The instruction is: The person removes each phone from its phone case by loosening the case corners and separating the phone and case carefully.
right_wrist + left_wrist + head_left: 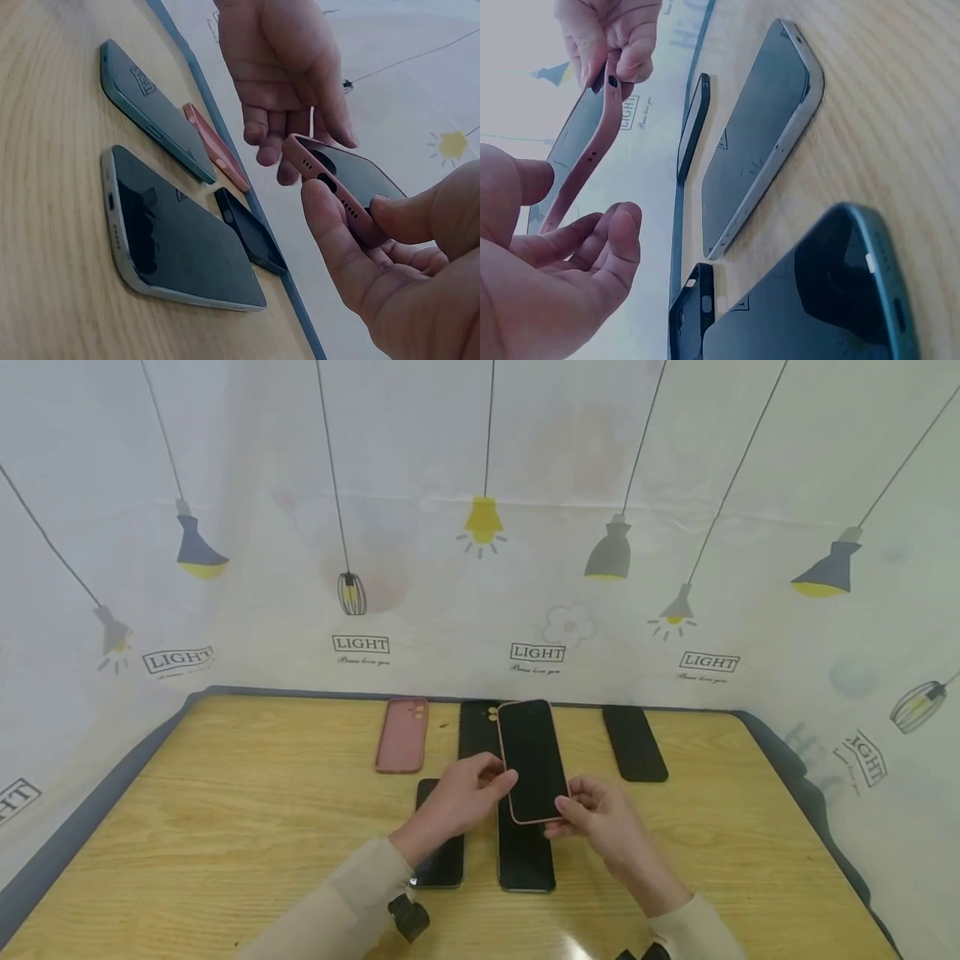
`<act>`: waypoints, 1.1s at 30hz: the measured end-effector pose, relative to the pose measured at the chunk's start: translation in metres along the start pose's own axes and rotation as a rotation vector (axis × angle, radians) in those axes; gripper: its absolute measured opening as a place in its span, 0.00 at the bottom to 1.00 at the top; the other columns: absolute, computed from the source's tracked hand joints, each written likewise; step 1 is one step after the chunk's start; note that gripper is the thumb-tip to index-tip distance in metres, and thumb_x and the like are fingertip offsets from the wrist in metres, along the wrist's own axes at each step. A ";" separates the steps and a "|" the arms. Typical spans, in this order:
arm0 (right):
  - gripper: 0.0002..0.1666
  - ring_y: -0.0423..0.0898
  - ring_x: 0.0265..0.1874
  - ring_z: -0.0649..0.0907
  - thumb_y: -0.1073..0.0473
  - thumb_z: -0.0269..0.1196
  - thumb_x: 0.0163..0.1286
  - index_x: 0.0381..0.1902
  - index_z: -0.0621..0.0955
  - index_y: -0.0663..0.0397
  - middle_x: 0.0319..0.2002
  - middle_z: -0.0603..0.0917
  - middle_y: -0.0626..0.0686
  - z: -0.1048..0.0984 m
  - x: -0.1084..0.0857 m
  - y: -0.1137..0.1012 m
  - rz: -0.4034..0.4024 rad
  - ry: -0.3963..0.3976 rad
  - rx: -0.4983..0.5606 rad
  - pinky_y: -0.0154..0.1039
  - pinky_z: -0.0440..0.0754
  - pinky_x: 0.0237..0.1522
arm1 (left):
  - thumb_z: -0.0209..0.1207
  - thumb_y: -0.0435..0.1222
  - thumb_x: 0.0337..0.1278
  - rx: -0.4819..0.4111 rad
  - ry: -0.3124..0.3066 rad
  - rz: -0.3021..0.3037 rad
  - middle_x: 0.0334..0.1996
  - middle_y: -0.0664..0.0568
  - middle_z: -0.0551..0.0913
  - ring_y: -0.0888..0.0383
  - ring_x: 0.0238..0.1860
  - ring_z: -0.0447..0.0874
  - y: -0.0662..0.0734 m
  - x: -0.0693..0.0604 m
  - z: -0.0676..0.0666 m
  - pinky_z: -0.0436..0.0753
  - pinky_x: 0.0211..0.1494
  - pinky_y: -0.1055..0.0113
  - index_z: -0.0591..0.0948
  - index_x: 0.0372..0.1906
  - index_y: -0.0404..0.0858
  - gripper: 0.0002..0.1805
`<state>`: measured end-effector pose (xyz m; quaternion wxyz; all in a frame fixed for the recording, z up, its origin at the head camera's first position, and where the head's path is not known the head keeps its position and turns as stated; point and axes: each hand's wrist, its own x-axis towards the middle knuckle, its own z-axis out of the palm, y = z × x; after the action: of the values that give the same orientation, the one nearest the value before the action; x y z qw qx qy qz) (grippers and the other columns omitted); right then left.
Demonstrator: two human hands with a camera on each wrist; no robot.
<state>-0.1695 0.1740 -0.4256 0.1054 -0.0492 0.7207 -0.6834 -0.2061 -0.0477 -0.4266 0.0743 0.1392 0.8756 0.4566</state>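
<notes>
A smartphone with a dark screen, fitted in a pink case [532, 760], is held up off the table between both hands, tilted. My right hand [603, 822] pinches its lower right corner, thumb on the screen side and fingers underneath. At its left edge my left hand [468, 789] holds it between thumb and fingers. Below it, a phone with a pale frame [184, 232] lies screen up on the table. To the left, partly behind my left forearm, rests a green-framed phone [157, 112]. A black phone case [477, 727] lies behind, partly covered by the raised phone.
An empty pink phone case [401, 735] lies at the back left of the wooden table [262, 793]. Toward the back right is another black case [635, 743]. A pale curtain [435, 568] printed with lamps hangs around the table's far and side edges.
</notes>
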 end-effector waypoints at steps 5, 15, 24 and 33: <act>0.09 0.44 0.30 0.89 0.73 0.54 0.78 0.47 0.72 0.80 0.33 0.85 0.57 0.006 -0.002 0.002 -0.005 -0.039 0.035 0.41 0.90 0.41 | 0.59 0.46 0.75 -0.048 -0.010 0.007 0.30 0.53 0.80 0.58 0.28 0.75 0.000 -0.001 0.002 0.75 0.30 0.64 0.82 0.45 0.38 0.14; 0.11 0.45 0.31 0.89 0.71 0.55 0.78 0.49 0.72 0.82 0.36 0.86 0.61 0.009 -0.004 0.010 0.009 -0.098 -0.017 0.41 0.90 0.41 | 0.64 0.40 0.71 -0.075 -0.006 -0.005 0.34 0.50 0.84 0.58 0.31 0.81 -0.003 -0.007 0.004 0.78 0.31 0.65 0.80 0.40 0.37 0.10; 0.12 0.54 0.30 0.88 0.66 0.60 0.77 0.47 0.80 0.76 0.32 0.87 0.60 0.004 -0.002 0.014 -0.019 -0.133 -0.258 0.49 0.90 0.34 | 0.66 0.35 0.68 -0.108 -0.021 0.005 0.26 0.52 0.77 0.59 0.21 0.72 -0.003 -0.010 0.004 0.70 0.21 0.67 0.77 0.35 0.38 0.09; 0.18 0.47 0.31 0.86 0.57 0.55 0.83 0.50 0.81 0.70 0.33 0.87 0.58 -0.006 0.009 0.009 -0.088 0.016 -0.313 0.41 0.89 0.38 | 0.65 0.32 0.68 -0.122 -0.069 0.010 0.30 0.54 0.83 0.60 0.26 0.78 -0.002 -0.018 0.012 0.74 0.27 0.67 0.81 0.41 0.38 0.04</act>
<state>-0.1793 0.1784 -0.4352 0.0606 -0.0914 0.8165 -0.5669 -0.1862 -0.0444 -0.4349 0.1107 0.1544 0.8424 0.5043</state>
